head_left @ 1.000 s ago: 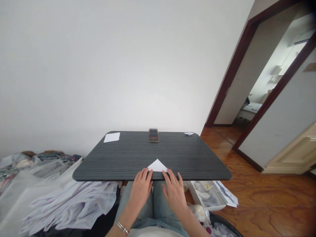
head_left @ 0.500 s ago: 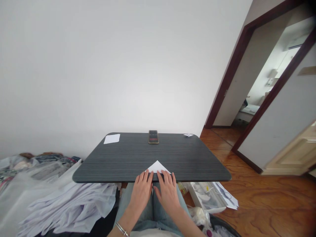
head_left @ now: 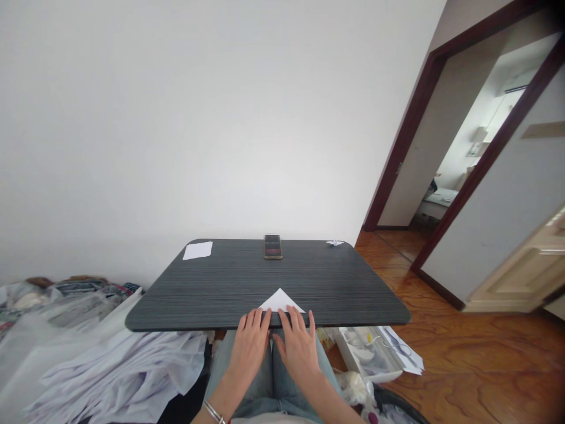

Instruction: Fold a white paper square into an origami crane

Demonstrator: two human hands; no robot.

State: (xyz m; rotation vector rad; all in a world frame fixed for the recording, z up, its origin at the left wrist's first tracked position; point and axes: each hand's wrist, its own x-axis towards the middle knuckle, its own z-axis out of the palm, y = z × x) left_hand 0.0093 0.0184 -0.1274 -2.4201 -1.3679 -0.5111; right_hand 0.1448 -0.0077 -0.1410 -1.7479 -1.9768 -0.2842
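- The triangle (head_left: pixel 279 301), white paper, lies flat at the middle of the table's near side, its tip pointing away from the person and its long edge along the near side.
- The left hand (head_left: pixel 249 348) is palm down, its fingertips at the triangle's left part; the fingers are stretched out side by side, clenched on nothing.
- The right hand (head_left: pixel 297 348) is also palm down, just beside the left; its fingers are straight and slightly spread, 1 or 2 tips on the paper's near edge, with no grasp around it.
- A bracelet (head_left: pixel 214 411) circles the left wrist.
- The table (head_left: pixel 212 288) is dark, finely striped, with rounded corners; its near side is over the jeans (head_left: pixel 260 390).
- At the far side are 3 things, well apart: white paper (head_left: pixel 198 250) at the left corner, a phone (head_left: pixel 272 247) near the middle, and a small winged figure (head_left: pixel 335 242) at the right corner.
- Behind stands the white wall (head_left: pixel 220 118).
- Left of the legs are white cloth (head_left: pixel 115 371) in folds and, farther off, a clothes pile (head_left: pixel 75 288).
- To the right, a box (head_left: pixel 371 356) with mixed contents lies on the wood floor (head_left: pixel 485 353), papers (head_left: pixel 404 350) beside it.
- Beyond is a doorway with a dark red frame (head_left: pixel 404 141).
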